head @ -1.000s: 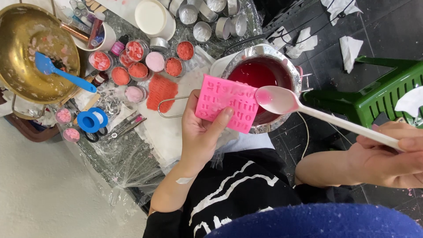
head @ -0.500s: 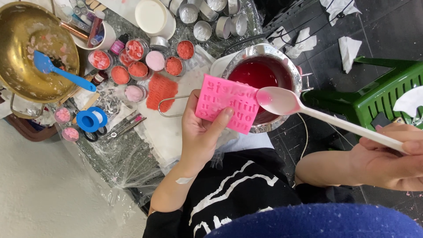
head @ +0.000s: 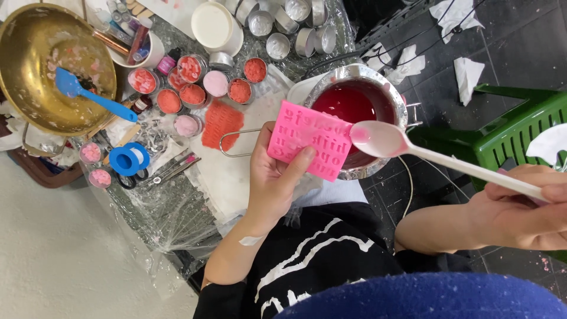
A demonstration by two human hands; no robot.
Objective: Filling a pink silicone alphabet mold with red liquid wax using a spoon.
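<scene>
Head view: a pink letter mould [head: 309, 139] is being clamped by left hand [head: 276, 177] fingers over the steel pot [head: 397, 94] of red liquid; the right hand [head: 520, 207], fingers closed on a white spoon [head: 384, 139], is best kept level while pouring slowly.

One pink mould [head: 310, 146], one white spoon [head: 413, 150], one steel pot [head: 357, 106] of red liquid. One brass bowl [head: 35, 77] with one blue spatula [head: 88, 95]. One white cup [head: 214, 26], one blue tape roll [head: 129, 158], one green chair [head: 520, 133]. About eight small tins of pink or red powder left of the fingers [head: 295, 162]; about six silver tins beyond them. Four crumpled tissues on the floor.
</scene>
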